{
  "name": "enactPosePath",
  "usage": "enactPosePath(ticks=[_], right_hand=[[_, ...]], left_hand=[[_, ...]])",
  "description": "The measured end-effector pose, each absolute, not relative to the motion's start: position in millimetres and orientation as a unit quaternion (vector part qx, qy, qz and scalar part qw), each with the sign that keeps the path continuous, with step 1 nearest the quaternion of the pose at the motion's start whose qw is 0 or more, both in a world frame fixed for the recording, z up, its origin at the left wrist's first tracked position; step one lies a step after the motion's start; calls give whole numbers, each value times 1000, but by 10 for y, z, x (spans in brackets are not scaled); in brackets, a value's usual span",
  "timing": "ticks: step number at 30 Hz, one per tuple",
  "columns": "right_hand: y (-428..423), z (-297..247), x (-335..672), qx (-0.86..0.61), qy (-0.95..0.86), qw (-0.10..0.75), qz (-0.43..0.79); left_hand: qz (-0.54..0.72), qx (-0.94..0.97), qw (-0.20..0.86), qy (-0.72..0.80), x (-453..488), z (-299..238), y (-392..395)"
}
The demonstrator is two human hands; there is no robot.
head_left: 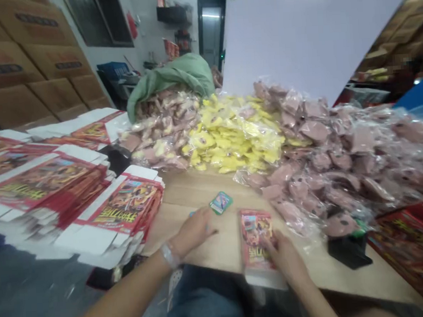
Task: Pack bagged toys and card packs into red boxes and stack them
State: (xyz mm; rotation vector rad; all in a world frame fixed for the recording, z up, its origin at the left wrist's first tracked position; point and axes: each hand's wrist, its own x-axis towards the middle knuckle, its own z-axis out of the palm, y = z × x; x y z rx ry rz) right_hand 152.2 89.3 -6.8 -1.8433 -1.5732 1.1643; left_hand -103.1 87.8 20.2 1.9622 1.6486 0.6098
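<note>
Left hand: our left hand (192,231) lies flat and released on the pale wooden table (199,190).
Right hand: our right hand (285,257) grasps the flat red printed cardboard box (256,237) at its lower right edge.
Nearby card: a small green wrapped card packet (221,202) lies just beyond our left fingertips, apart from both.
Writing: we see yellow characters on the box, too blurred to read.
Around: a stack of flattened red-and-white cartons (125,209) sits at left. Heaps of yellow bagged toys (232,143) and pink bagged toys (326,156) crowd the far side.
</note>
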Motion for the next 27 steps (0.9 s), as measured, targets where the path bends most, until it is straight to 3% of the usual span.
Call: enactPosePath(ticks=[2, 5, 9, 18, 27], right_hand=[[1156, -105, 1303, -674, -648, 207, 286], [1498, -139, 835, -543, -811, 157, 152], [1872, -265, 191, -410, -900, 46, 141], [2057, -344, 53, -334, -930, -46, 146], [2061, -494, 147, -385, -906, 26, 175]], left_hand=[[210, 713, 239, 625, -1270, -158, 806], [196, 714, 230, 632, -1466, -448, 675], [184, 722, 236, 623, -1565, -490, 684], [270, 681, 303, 610, -1585, -451, 748], [340, 601, 346, 635, -1569, -610, 821]])
